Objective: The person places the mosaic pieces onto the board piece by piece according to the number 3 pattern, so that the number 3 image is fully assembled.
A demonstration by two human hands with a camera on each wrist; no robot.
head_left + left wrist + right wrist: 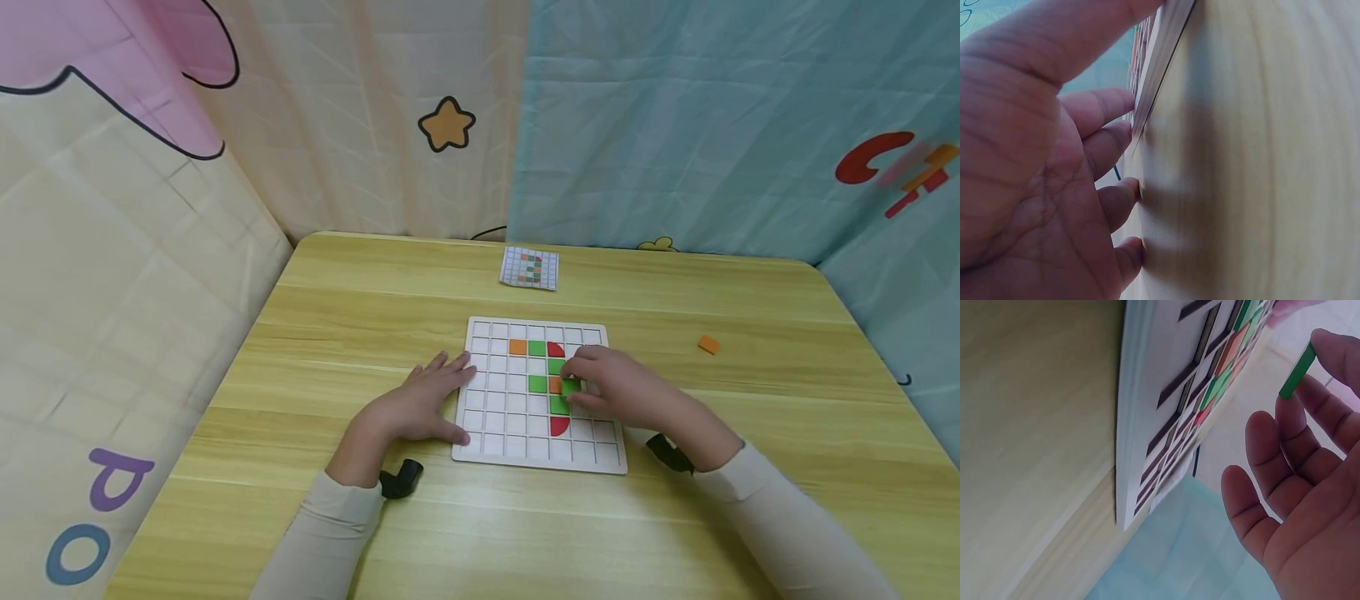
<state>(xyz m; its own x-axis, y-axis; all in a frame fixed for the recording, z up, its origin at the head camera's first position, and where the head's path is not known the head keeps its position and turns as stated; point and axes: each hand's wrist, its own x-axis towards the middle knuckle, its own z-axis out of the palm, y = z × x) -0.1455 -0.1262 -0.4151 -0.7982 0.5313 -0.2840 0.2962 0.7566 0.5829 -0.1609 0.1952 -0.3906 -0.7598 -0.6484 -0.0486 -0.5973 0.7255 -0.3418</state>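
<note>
A white grid board (495, 454) lies on the table. Orange, green and red pieces fill several of its squares, among them an orange tile (518, 347) and a red quarter-round piece (559, 426). My right hand (618, 385) is over the board's right half and pinches a green square tile (1298, 370) between thumb and fingers. In the right wrist view this tile is lifted off the board, held on edge. At the board's left edge, my left hand (423, 404) rests with fingers spread, thumb and fingertips on the rim.
Behind the board lies a small printed card (529, 268) with a coloured grid pattern. A loose orange tile (708, 344) is on the wooden table (360, 292), to the right of the board. Printed curtains (375, 125) hang along the table's back and sides.
</note>
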